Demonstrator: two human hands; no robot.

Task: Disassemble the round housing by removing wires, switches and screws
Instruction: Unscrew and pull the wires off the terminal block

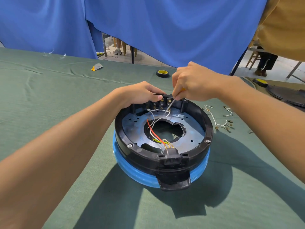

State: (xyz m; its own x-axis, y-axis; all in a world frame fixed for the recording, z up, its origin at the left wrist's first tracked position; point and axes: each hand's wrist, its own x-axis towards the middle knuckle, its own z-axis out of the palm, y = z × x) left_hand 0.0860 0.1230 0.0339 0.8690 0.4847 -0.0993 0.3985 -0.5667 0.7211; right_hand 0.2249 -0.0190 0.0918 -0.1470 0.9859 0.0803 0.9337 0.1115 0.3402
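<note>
Round black housing (208,129) sits open side up on the green cloth (49,100), mid-table. Plug socket (170,153) is on its near rim, with red and white wires (152,129) crossing the centre hole. Left hand (142,95) curls over the far rim, gripping it beside the switches (160,103). Right hand (193,83) pinches a screwdriver (172,103), tip down among those switches. Loose white wires (222,124) lie just right of the housing, tape roll (162,73) beyond.

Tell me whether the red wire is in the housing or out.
In. The red wire lies inside the housing, running to the black connector at the near rim.
</note>
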